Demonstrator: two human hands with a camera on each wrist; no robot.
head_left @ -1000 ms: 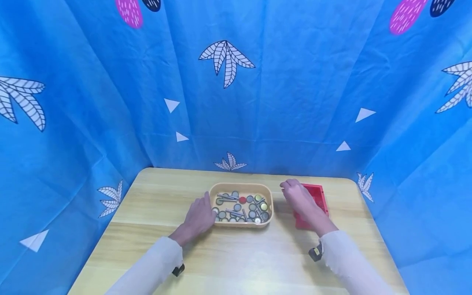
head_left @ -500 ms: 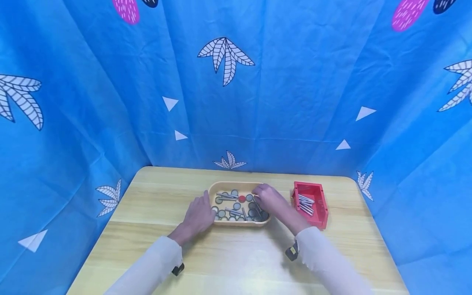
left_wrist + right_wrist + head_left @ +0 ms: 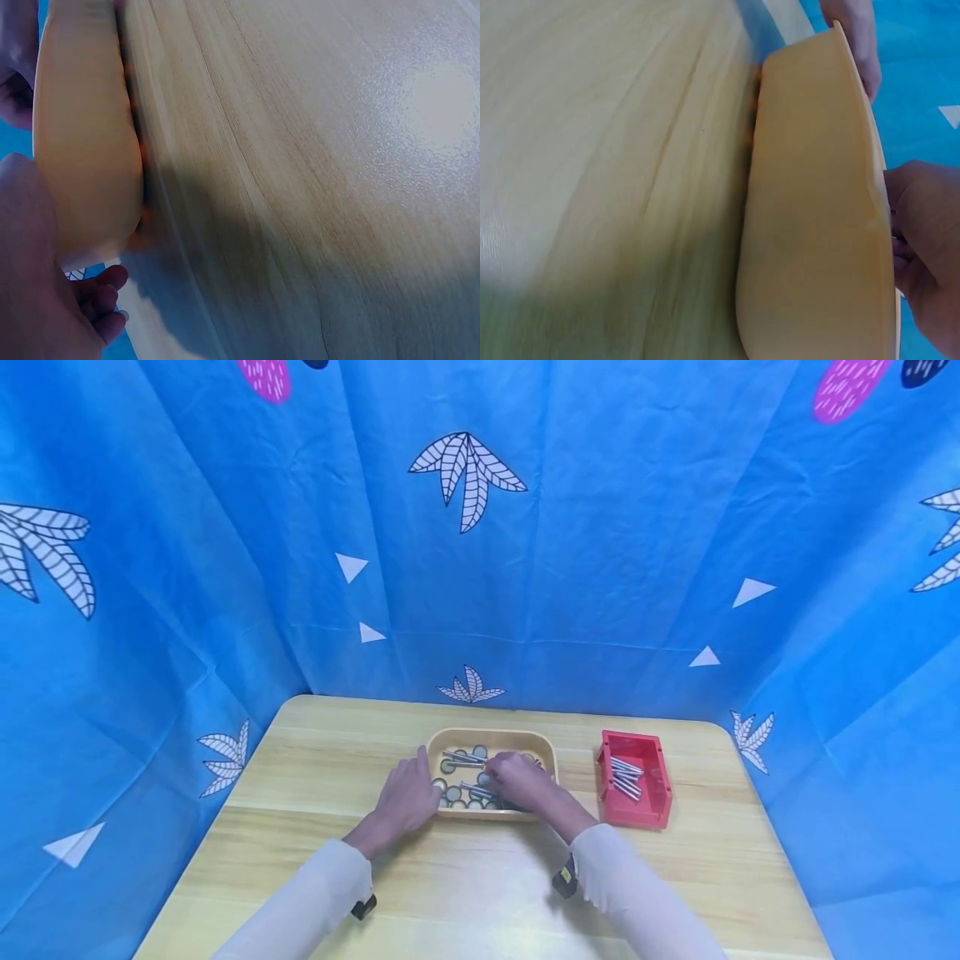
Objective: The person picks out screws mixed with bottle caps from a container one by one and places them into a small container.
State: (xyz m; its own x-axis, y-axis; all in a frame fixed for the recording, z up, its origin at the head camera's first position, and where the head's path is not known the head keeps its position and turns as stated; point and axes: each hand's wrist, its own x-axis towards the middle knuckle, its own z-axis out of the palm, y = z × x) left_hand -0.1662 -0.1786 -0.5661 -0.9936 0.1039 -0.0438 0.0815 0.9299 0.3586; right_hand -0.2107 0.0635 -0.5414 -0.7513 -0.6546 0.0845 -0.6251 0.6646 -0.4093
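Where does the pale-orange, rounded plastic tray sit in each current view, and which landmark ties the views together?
Head: the pale-orange, rounded plastic tray lies below centre, its inside showing.
Left wrist: the tray runs down the left side from the top edge, outer wall showing.
Right wrist: the tray stands right of centre, reaching the bottom edge.
Shared landmark: the bare left hand, at left of the tray, lower left, and upper right, respectively.

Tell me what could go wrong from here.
The right hand might snag a round disc with the metal rods, since both lie jumbled in the tan tray. A rod could drop onto the tabletop before the red bin, where others lie. With the left hand at the tray's end, a pull might shift the contents.
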